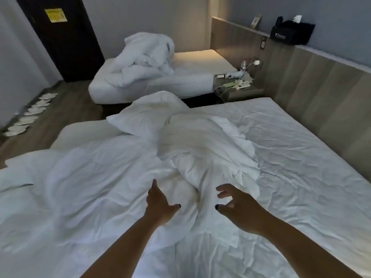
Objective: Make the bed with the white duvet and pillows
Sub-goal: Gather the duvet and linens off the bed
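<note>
Crumpled white fabric duvet (112, 177) lying bunched across near bed's left half; rumpled white pillows (200, 141) heaped mid-mattress; left hand (158, 203) and right hand (239, 209) hovering, fingers spread, gripping nothing; spreading and pillow placement remaining

White duvet (104, 177) lies crumpled over left half of bed (301, 161), bunched into ridge along middle. Two white pillows: one (148, 115) propped tilted at far edge, corner pointing left; second (202, 141) leans just beside it, wrinkled, partly on duvet. Right half of bed shows bare creased sheet next to padded headboard.
</note>
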### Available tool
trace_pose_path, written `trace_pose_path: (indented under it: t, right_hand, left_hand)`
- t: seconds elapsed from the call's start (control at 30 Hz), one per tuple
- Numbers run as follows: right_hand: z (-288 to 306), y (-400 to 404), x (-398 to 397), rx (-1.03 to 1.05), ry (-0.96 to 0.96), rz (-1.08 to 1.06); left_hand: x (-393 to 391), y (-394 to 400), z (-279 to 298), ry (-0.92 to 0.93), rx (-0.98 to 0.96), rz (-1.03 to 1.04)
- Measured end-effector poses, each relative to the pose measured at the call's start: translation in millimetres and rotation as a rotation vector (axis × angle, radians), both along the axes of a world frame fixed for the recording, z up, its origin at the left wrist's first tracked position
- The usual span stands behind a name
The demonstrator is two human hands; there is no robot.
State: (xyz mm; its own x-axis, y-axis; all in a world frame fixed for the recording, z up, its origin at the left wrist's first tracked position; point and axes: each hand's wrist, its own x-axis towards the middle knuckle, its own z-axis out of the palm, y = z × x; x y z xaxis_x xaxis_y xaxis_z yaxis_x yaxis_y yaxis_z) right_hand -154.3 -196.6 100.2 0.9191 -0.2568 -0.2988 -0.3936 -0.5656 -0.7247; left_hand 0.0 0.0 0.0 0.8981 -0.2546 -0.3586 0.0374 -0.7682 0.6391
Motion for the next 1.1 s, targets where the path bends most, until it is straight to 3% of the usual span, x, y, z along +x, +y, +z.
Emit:
trace_pose_path:
  t: [0.17,0.27,0.37,0.43,0.6,0.87,1.0,1.1]
  right_hand:
    - [-32.2,6.6,21.3,0.011,0.060,-0.012]
    - [-51.4,11.1,16.6,0.011,0.113,-0.011]
    - [-73.7,5.3,13.7,0.063,0.172,-0.074]
    - [-87.5,2.3,12.5,0.180,0.241,-0.182]
    - [-100.0,2.9,6.6,0.534,0.358,-0.446]
    - [-89.9,11.0,40.4,0.811,0.353,-0.509]
    - [-81.8,25.0,70.3,0.912,0.335,-0.565]
    - [-90.0,46.1,84.5,0.837,0.414,-0.615]
  left_hand:
    - [-8.0,14.0,-60.8,0.027,0.628,-0.163]
    - [-11.9,22.3,-85.5,-0.086,0.826,-0.234]
    - [2.5,20.8,-84.3,-0.241,0.883,-0.315]
    - [15.3,26.1,-74.7,-0.326,0.811,-0.374]
    - [32.2,51.9,-39.8,-0.422,0.497,-0.222]
    - [22.2,36.6,24.7,-0.709,0.222,-0.237]
    - [32.5,26.0,48.0,-0.550,0.099,-0.136]
    - [27.2,48.1,29.3,-0.213,-0.248,0.004]
